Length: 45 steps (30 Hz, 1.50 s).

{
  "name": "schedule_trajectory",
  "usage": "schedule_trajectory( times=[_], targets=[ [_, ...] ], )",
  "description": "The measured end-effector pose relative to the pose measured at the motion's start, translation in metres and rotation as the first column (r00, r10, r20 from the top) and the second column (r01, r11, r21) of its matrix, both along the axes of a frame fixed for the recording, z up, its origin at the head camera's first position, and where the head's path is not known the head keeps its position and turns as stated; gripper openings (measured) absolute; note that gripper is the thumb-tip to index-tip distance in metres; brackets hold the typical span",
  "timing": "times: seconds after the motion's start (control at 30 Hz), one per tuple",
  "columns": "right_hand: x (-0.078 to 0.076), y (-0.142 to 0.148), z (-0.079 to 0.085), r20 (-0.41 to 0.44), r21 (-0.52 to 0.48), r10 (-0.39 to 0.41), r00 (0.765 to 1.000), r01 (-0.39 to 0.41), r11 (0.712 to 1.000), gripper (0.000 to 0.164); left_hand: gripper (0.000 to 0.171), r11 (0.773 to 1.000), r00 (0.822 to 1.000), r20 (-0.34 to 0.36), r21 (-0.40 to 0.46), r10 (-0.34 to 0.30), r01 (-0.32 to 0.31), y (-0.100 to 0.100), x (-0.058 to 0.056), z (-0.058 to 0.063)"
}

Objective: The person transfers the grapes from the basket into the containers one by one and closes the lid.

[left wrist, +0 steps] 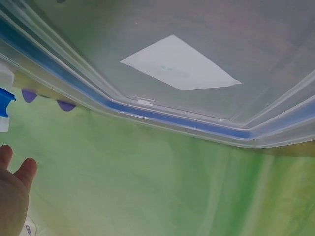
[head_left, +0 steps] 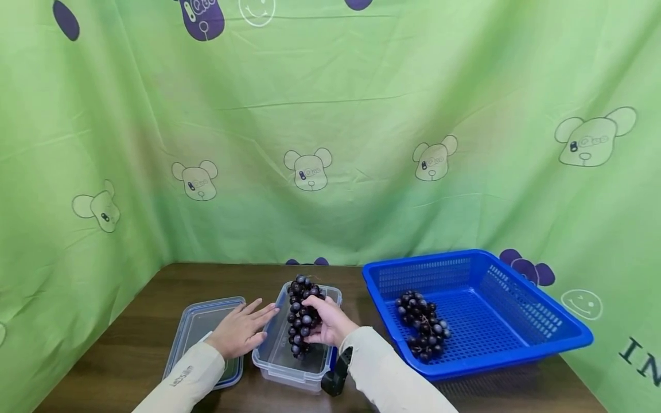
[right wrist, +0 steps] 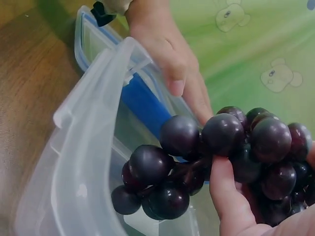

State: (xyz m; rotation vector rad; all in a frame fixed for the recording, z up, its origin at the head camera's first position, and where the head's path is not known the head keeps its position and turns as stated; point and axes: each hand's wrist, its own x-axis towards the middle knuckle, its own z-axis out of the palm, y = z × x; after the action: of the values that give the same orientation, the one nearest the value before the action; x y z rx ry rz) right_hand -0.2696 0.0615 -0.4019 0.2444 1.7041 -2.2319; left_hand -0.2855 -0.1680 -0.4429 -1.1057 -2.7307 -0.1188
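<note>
The right hand (head_left: 332, 322) grips the grape bunch (head_left: 296, 315) over the clear container (head_left: 295, 374). The left hand (head_left: 241, 330) (outstretched) is positioned left of the bunch.

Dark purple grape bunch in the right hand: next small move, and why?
Probably lower the dark purple grape bunch into the clear rectangular plastic container: the right hand holds the bunch over the open top, and the clear blue-edged lid lies alongside.
</note>
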Motion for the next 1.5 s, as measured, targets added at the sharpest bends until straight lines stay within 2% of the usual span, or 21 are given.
schedule_trajectory(
  times=[0.2,0.47,0.63,0.87,1.1,1.27,1.5],
  targets=[
    [0.000,-0.008,0.000,0.012,0.031,-0.011,1.000,0.010,0.999,0.056,0.050,1.000,1.000,0.006,-0.005,0.008,-0.008,-0.003,0.001,0.001],
    [-0.001,-0.017,-0.003,0.015,0.036,-0.082,0.997,0.082,0.996,0.063,0.048,1.000,0.997,-0.065,-0.011,-0.028,0.028,0.000,-0.001,0.000],
    [0.000,-0.022,-0.007,0.021,0.058,-0.104,0.994,0.103,0.993,0.069,0.049,0.999,0.999,-0.049,-0.033,-0.014,0.013,0.001,-0.002,0.002],
    [0.002,-0.026,-0.012,0.032,0.068,-0.099,0.995,0.097,0.993,0.076,0.049,0.999,0.999,-0.045,-0.031,-0.009,0.007,0.002,-0.002,0.002],
    [0.005,-0.030,-0.016,0.026,0.099,-0.077,0.997,0.074,0.992,0.075,0.049,1.000,0.998,-0.060,-0.021,-0.008,0.007,-0.001,0.000,0.001],
    [0.005,-0.032,-0.014,0.021,0.116,-0.066,0.998,0.063,0.991,0.074,0.050,1.000,0.998,-0.055,-0.018,-0.006,0.005,-0.001,0.001,0.000],
    [0.001,-0.029,-0.011,0.022,0.129,-0.090,0.996,0.087,0.988,0.072,0.050,1.000,0.999,-0.052,-0.014,-0.014,0.013,-0.001,0.001,0.002]
  ],
)
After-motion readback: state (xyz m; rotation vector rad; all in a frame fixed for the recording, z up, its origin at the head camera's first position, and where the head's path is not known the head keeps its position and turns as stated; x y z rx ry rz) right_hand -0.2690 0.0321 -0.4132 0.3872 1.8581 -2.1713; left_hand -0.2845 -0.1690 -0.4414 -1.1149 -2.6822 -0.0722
